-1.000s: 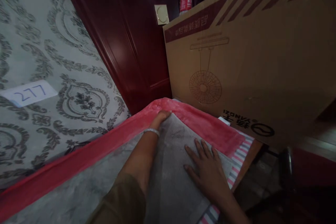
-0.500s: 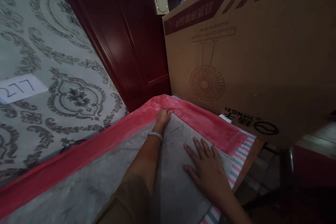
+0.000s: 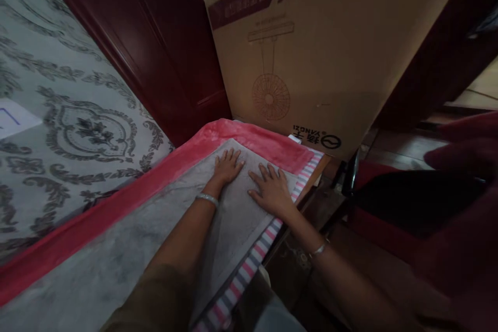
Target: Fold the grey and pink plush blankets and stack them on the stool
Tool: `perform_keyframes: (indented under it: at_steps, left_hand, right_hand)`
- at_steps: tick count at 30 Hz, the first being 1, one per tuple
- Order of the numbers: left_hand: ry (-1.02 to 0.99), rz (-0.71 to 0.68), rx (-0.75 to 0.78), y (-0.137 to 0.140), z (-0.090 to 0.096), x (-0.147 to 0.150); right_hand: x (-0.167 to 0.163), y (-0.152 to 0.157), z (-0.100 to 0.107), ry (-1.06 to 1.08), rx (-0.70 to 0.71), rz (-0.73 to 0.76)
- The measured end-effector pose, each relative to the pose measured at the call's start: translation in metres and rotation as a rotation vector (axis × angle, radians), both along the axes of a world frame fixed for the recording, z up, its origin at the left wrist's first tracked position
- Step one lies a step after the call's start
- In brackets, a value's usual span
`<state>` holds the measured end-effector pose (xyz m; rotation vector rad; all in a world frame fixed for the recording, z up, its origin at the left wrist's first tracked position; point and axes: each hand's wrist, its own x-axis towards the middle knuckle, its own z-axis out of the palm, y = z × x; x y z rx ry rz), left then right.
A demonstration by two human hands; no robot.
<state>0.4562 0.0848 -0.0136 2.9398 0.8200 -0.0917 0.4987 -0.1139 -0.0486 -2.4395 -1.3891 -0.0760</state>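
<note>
On grey cloth [image 3: 116, 249], left hand [image 3: 226, 167], right hand [image 3: 271, 192] flat; paper [image 3: 18, 118] cut off.

A dark olive-brown fabric sleeve [image 3: 157, 293] covers the left arm down to around the elbow, leaving the forearm bare. Behind the left hand [image 3: 229, 166], a pale silvery bangle [image 3: 207, 198] circles the wrist; behind the right hand [image 3: 272, 190] sits a slimmer silvery band [image 3: 319, 250].
</note>
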Motion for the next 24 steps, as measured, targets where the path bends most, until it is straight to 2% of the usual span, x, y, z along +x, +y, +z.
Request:
perform_keyframes:
  at_steps: [3,6,10,14,18,24]
  left_hand:
    - [0.066,0.024,-0.036,-0.012,0.011,-0.001]
    - [0.054,-0.022,-0.055,-0.027,0.019,-0.021]
    - [0.017,-0.082,-0.03,-0.042,0.011,-0.08]
    - [0.011,-0.039,0.039,-0.047,-0.001,-0.138]
    - [-0.015,-0.006,0.057,-0.055,-0.007,-0.171]
    - [-0.071,0.025,0.043,-0.083,-0.011,-0.189]
  right_hand:
    - [-0.001,-0.002,0.004,-0.011,-0.017,-0.001]
    - [-0.001,-0.003,0.006,-0.025,-0.027,-0.002]
    - [-0.002,-0.002,0.006,-0.026,-0.061,-0.012]
    - [-0.001,-0.003,0.012,-0.017,-0.043,-0.01]
    - [0.007,-0.013,0.024,0.007,-0.034,-0.149]
    - [0.027,-0.024,0.035,0.017,-0.085,-0.335]
